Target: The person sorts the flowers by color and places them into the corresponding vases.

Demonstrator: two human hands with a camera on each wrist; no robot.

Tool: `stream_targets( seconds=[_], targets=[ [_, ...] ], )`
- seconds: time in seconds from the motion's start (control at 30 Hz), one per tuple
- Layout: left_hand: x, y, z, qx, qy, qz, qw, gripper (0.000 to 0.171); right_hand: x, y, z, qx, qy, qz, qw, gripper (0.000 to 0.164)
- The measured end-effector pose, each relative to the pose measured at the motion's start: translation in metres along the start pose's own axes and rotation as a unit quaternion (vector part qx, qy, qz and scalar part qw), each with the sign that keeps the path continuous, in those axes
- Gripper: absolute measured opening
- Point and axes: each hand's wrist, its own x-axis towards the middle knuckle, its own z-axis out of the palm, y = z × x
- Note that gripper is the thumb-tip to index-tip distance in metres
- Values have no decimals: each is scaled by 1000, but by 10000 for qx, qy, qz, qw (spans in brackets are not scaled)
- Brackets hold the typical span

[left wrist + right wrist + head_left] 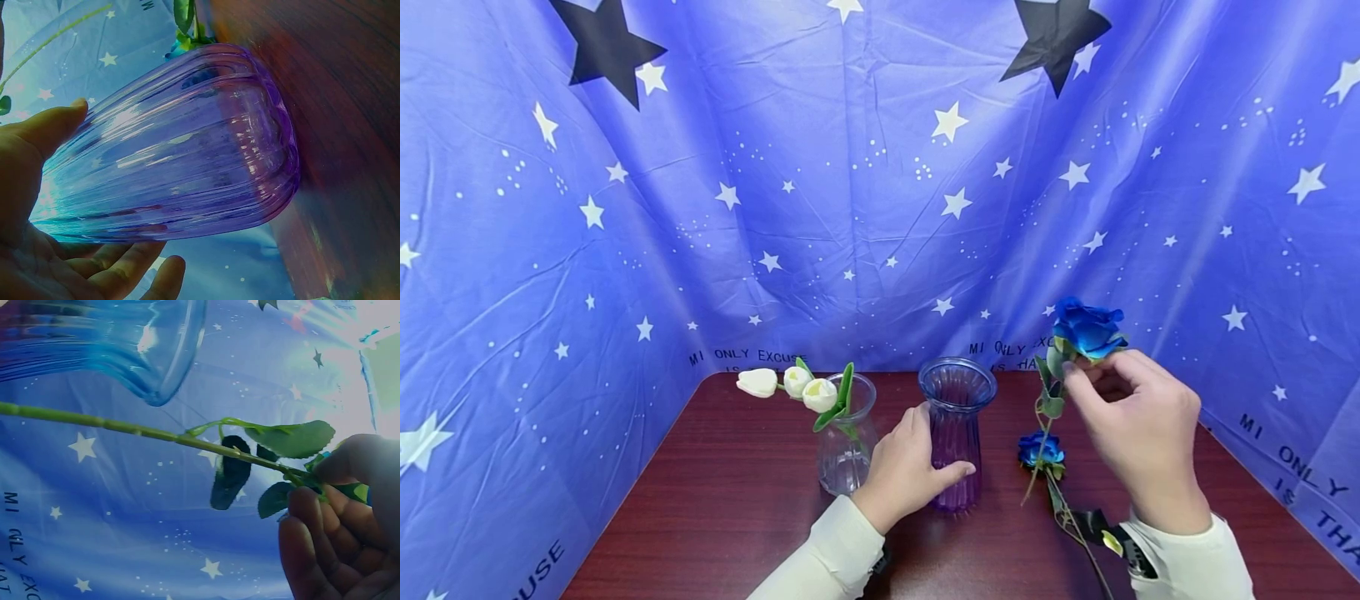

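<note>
My left hand (904,468) grips a ribbed glass vase (958,437), blue at its flared rim and purple lower down. The vase stands upright on the table; in the left wrist view its purple body (187,150) lies between thumb and fingers. My right hand (1153,433) pinches a blue artificial rose (1086,327) just under its bloom. The rose is held upright to the right of the vase, its green stem (125,428) hanging down with several leaves. Below it, a second blue rose (1040,448) lies on the table.
Left of the purple vase stands a clear glass vase (841,467) with white tulips (820,395) leaning left out of it. The dark red wooden table (700,500) is enclosed by a blue cloth (850,208) printed with stars.
</note>
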Motion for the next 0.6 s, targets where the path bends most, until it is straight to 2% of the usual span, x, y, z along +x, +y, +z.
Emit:
stream_targets(
  seconds=[0.33, 0.6],
  targets=[
    [0, -1, 0, -41, 3, 0, 10000, 96, 6, -19, -12, 751, 741, 50, 9944, 11],
    [0, 0, 0, -93, -8, -10, 10000, 95, 9, -40, -21, 1503, 1244, 68, 9808, 14]
  ],
)
